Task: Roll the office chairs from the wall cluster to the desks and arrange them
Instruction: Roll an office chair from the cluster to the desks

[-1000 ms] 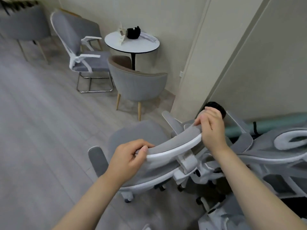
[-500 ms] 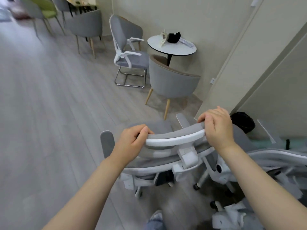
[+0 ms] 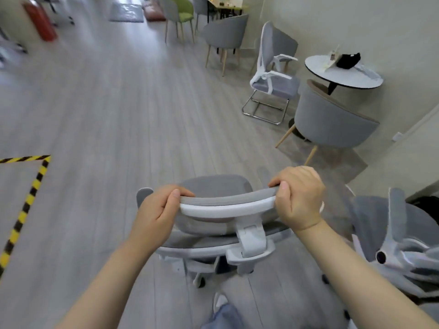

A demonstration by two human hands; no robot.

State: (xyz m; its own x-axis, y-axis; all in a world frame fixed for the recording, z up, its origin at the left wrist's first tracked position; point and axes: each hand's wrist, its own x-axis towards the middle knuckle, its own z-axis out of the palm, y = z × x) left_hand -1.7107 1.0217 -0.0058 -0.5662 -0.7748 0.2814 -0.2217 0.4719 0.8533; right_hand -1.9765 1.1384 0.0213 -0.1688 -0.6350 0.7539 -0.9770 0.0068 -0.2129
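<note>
Grey floor [image 3: 118, 115] — office chair [image 3: 223, 233] facing away

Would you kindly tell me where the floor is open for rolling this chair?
Open: the grey floor ahead, between the striped tape on the left and the tub chair on the right. Crowded: the right side, with another office chair beside the held chair.

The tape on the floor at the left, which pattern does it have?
The floor tape has yellow and black stripes, seen in the head view.
</note>
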